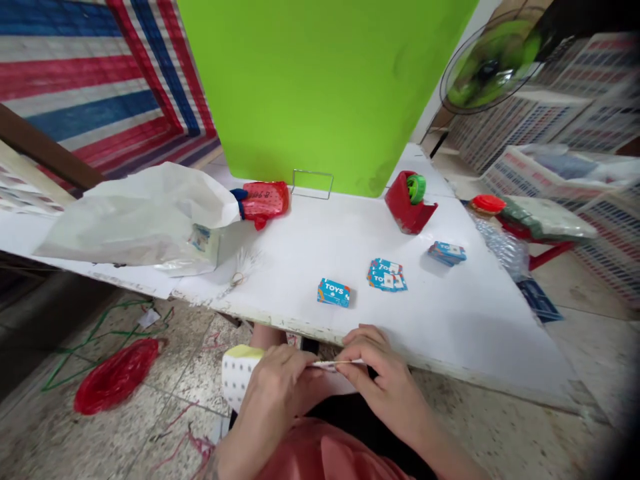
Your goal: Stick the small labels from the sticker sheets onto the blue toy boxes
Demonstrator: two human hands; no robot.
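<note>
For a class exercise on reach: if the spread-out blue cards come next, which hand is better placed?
Probably the right hand: it is nearer the spread-out blue cards, which lie ahead of it; the left hand is farther off. Both hold a thin pale item, so the right would need freeing first.

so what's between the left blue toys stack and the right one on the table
In the head view, a loose spread of overlapping blue cards lies between the left stack and the right stack.
</note>
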